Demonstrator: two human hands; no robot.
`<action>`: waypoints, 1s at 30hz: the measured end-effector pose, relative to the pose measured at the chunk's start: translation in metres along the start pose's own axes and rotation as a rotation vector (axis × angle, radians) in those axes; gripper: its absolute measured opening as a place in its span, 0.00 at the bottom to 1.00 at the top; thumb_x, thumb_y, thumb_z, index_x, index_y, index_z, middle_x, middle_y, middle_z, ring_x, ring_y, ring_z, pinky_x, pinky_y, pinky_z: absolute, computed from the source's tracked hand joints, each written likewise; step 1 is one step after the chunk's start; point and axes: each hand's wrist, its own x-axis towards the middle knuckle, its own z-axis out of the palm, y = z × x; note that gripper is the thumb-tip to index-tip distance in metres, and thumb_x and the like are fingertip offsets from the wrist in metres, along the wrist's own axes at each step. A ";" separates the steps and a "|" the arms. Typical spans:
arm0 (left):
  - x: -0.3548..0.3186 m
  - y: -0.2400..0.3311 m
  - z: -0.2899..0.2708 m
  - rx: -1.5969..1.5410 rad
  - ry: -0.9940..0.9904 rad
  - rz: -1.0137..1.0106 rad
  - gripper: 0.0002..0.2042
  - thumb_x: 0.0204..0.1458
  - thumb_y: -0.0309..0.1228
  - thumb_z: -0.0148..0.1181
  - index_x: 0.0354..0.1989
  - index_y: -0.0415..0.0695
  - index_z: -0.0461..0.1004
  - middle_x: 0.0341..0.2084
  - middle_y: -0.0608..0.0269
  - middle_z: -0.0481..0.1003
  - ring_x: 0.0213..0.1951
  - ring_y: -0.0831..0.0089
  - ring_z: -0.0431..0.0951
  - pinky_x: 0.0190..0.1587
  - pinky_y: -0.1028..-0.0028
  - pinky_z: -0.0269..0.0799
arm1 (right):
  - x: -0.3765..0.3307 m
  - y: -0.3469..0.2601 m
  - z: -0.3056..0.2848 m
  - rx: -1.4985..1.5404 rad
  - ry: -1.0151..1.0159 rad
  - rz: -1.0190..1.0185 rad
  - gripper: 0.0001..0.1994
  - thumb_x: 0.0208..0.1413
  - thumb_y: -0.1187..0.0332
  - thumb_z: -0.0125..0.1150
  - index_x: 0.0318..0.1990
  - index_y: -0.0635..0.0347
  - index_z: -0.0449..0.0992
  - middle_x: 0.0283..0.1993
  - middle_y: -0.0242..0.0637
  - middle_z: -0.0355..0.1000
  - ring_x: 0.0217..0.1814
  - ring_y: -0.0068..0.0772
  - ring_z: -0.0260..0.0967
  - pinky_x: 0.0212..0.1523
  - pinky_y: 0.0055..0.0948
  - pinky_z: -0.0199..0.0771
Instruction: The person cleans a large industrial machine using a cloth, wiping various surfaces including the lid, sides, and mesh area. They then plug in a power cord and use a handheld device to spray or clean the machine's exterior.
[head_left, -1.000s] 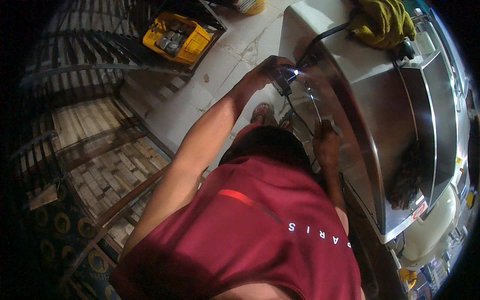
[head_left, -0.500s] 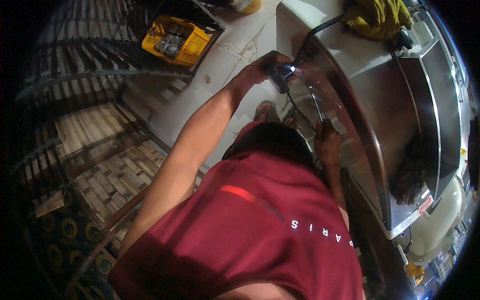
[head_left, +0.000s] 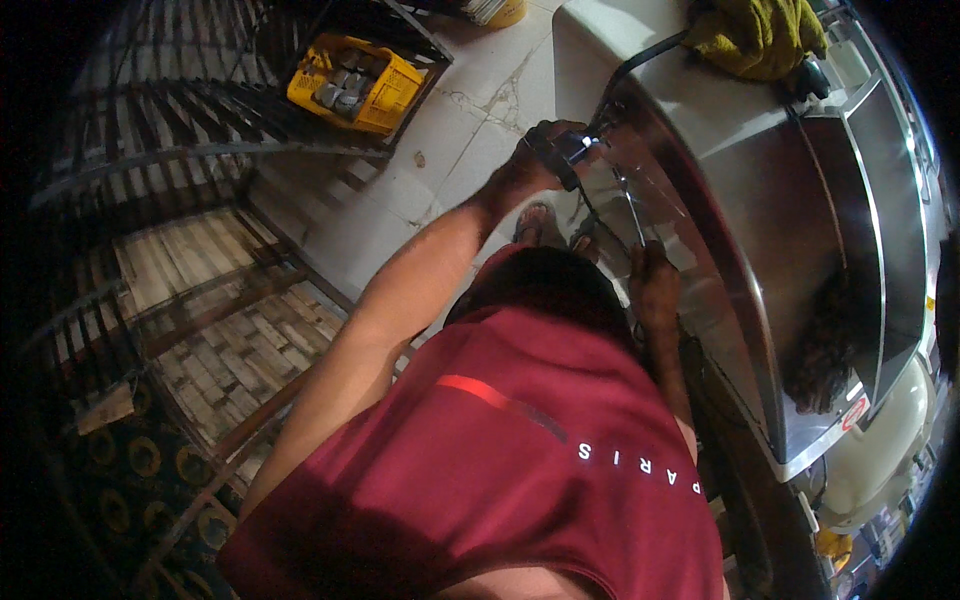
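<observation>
My left hand (head_left: 546, 152) is closed round a small black lamp (head_left: 556, 162), whose white light shines beside the machine's steel side panel (head_left: 655, 180). A dark cord runs down near the lamp. Lower and to the right, my right hand (head_left: 655, 283) grips a screwdriver (head_left: 634, 212) with a slim metal shaft. The shaft slants up toward the lit spot; whether its tip touches the panel I cannot tell. The handle is hidden in my fist. A black cable (head_left: 640, 58) bends over the machine's white top and down by my left hand.
A yellow cloth (head_left: 765, 38) lies on the machine's top. To the left stands a dark metal rack (head_left: 200, 150), with a yellow crate (head_left: 395, 95) of grey pieces near its far end. My sandalled foot (head_left: 535, 222) rests on pale floor tiles (head_left: 470, 130).
My left hand and the lamp have come slightly nearer to me and rightward, and the lamp has tilted a little. My right hand keeps nearly the same place with the screwdriver.
</observation>
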 end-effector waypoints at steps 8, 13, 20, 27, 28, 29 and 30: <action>0.000 -0.003 -0.035 -1.081 -0.500 -0.406 0.22 0.57 0.44 0.67 0.56 0.45 0.76 0.30 0.69 0.76 0.33 0.79 0.79 0.34 0.73 0.78 | -0.002 0.004 -0.001 -0.036 0.001 0.016 0.07 0.65 0.69 0.53 0.40 0.65 0.73 0.28 0.58 0.74 0.31 0.64 0.75 0.30 0.55 0.70; -0.005 0.006 -0.041 -0.878 -0.272 -0.338 0.26 0.55 0.47 0.67 0.59 0.47 0.74 0.35 0.65 0.79 0.37 0.76 0.80 0.39 0.70 0.78 | -0.002 0.000 -0.001 -0.003 0.036 -0.016 0.08 0.66 0.69 0.53 0.40 0.65 0.73 0.29 0.59 0.74 0.32 0.64 0.74 0.30 0.54 0.70; -0.022 0.037 -0.017 0.097 0.095 -0.014 0.25 0.55 0.47 0.65 0.58 0.49 0.75 0.49 0.49 0.79 0.49 0.47 0.79 0.51 0.57 0.77 | 0.003 -0.003 0.005 0.018 -0.017 -0.005 0.12 0.67 0.65 0.51 0.39 0.67 0.73 0.30 0.60 0.74 0.32 0.66 0.74 0.31 0.54 0.69; -0.007 0.016 -0.024 -0.442 -0.118 -0.266 0.15 0.55 0.39 0.68 0.45 0.45 0.77 0.33 0.60 0.79 0.34 0.66 0.82 0.38 0.68 0.79 | 0.003 0.003 0.004 0.007 0.011 -0.020 0.12 0.67 0.64 0.51 0.38 0.67 0.73 0.29 0.59 0.74 0.31 0.64 0.74 0.30 0.53 0.69; -0.006 0.015 -0.030 -0.676 -0.203 -0.309 0.15 0.56 0.40 0.68 0.45 0.44 0.77 0.32 0.63 0.78 0.30 0.72 0.80 0.36 0.71 0.79 | 0.003 0.005 0.003 0.007 0.007 -0.007 0.12 0.67 0.65 0.51 0.38 0.66 0.73 0.29 0.59 0.74 0.31 0.64 0.74 0.30 0.53 0.69; -0.005 0.014 -0.034 -0.910 -0.289 -0.351 0.15 0.57 0.41 0.68 0.44 0.44 0.77 0.32 0.67 0.76 0.27 0.78 0.79 0.33 0.74 0.79 | 0.002 0.006 0.004 -0.008 0.019 -0.020 0.12 0.67 0.65 0.52 0.39 0.66 0.73 0.29 0.59 0.74 0.31 0.64 0.74 0.30 0.53 0.69; -0.005 0.007 -0.034 -0.976 -0.314 -0.344 0.14 0.58 0.38 0.65 0.46 0.42 0.76 0.33 0.66 0.77 0.30 0.77 0.80 0.36 0.72 0.80 | 0.001 0.007 0.005 -0.023 0.027 -0.037 0.11 0.67 0.65 0.52 0.39 0.66 0.73 0.29 0.59 0.74 0.31 0.64 0.74 0.30 0.53 0.70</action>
